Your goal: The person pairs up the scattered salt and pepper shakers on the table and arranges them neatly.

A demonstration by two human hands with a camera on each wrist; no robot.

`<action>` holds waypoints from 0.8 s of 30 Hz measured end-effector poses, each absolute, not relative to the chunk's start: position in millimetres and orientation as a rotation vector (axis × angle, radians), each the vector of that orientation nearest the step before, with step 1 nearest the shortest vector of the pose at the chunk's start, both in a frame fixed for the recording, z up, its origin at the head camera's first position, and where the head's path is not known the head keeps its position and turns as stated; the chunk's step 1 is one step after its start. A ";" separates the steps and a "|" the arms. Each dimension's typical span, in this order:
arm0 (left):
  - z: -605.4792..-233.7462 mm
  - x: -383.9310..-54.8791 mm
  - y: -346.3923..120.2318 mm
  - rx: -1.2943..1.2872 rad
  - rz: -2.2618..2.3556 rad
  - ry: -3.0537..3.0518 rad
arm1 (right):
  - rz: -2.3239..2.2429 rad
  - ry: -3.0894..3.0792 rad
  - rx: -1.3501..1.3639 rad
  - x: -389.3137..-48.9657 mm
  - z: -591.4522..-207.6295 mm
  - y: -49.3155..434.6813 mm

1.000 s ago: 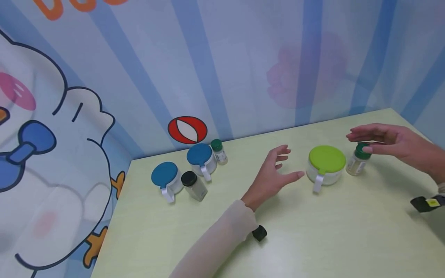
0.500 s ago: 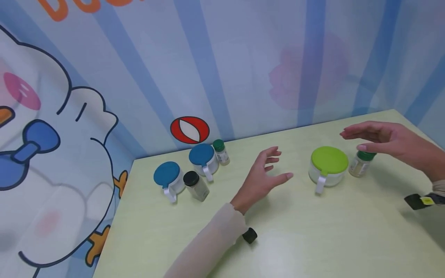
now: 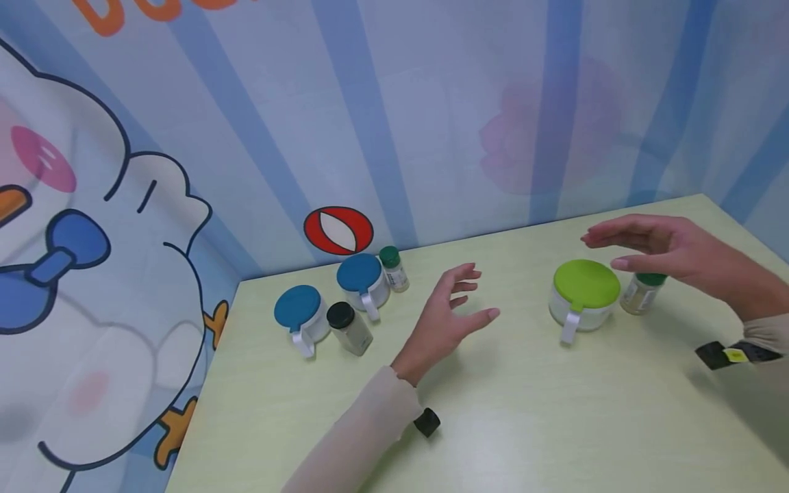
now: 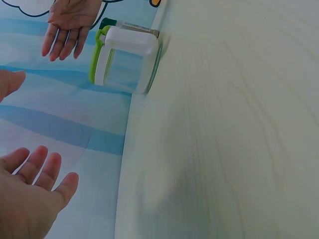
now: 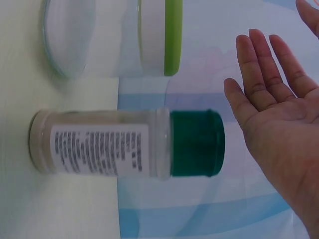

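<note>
My left hand (image 3: 440,322) hovers over the middle of the table, fingers relaxed and holding nothing. To its right stands a clear jar with a green lid (image 3: 585,284) and a white handle. My right hand (image 3: 666,253) is raised above a spice bottle with a dark green cap (image 5: 197,143), its fingers loosely bent with nothing between them. That bottle stands upright just right of the green-lidded jar; in the head view the hand partly covers its cap. In the right wrist view the bottle's pale contents and printed label (image 5: 99,149) show.
At the back left stand two blue-lidded jars (image 3: 298,307) with white handles. A black-capped bottle (image 3: 350,330) is in front of them, and another green-capped spice bottle (image 3: 394,269) is beside the farther jar. A printed backdrop (image 3: 444,123) rises behind the pale table (image 3: 524,411).
My left hand has drawn left, away from the green-lidded jar. My right hand has moved left and off the cap of the spice bottle, which stays standing on the table.
</note>
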State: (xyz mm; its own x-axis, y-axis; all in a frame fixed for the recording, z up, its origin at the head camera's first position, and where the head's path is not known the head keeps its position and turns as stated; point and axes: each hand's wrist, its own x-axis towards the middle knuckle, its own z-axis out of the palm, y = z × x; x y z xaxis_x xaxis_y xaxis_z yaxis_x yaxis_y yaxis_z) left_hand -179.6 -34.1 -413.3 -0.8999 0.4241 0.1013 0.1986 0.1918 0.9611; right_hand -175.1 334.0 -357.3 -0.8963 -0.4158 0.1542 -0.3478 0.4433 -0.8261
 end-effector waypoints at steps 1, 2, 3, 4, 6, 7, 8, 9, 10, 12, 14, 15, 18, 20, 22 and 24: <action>-413.6 -179.5 -35.5 0.600 1.789 2.275 | -1.479 2.592 -0.707 -175.3 -356.9 332.4; -413.7 -179.3 -36.9 0.596 1.789 2.279 | -1.492 2.577 -0.728 -175.8 -356.6 330.9; -413.6 -179.2 -38.2 0.593 1.790 2.283 | -1.504 2.562 -0.745 -176.2 -356.4 329.3; -413.7 -179.1 -39.5 0.592 1.786 2.291 | -1.515 2.547 -0.770 -176.5 -356.4 327.6; -412.6 -178.3 -42.3 0.586 1.779 2.307 | -1.529 2.524 -0.806 -176.5 -355.7 323.9; -412.1 -177.9 -43.8 0.587 1.778 2.312 | -1.536 2.514 -0.820 -176.4 -355.2 321.8; -411.2 -177.5 -45.3 0.585 1.777 2.318 | -1.539 2.507 -0.829 -176.2 -354.6 319.6; -410.5 -177.3 -46.9 0.587 1.778 2.321 | -1.541 2.501 -0.832 -175.9 -353.9 317.1; -409.8 -177.0 -48.5 0.589 1.780 2.323 | -1.547 2.492 -0.839 -175.6 -353.1 314.6; -407.9 -176.4 -51.6 0.596 1.790 2.320 | -1.554 2.475 -0.840 -174.9 -351.4 310.2; -406.3 -175.9 -54.8 0.602 1.795 2.323 | -1.558 2.458 -0.852 -174.6 -350.4 306.3; -405.6 -175.7 -56.3 0.608 1.797 2.324 | -1.561 2.451 -0.861 -174.6 -349.8 304.3; -403.9 -174.9 -61.1 0.625 1.795 2.335 | -1.561 2.437 -0.885 -174.6 -348.8 298.7; -402.7 -174.2 -64.2 0.627 1.787 2.345 | -1.560 2.431 -0.899 -175.2 -348.6 295.1; -401.4 -173.3 -67.3 0.631 1.781 2.352 | -1.560 2.429 -0.904 -175.9 -348.4 291.5; -399.5 -172.3 -70.5 0.627 1.781 2.353 | -1.563 2.422 -0.907 -176.7 -348.0 287.7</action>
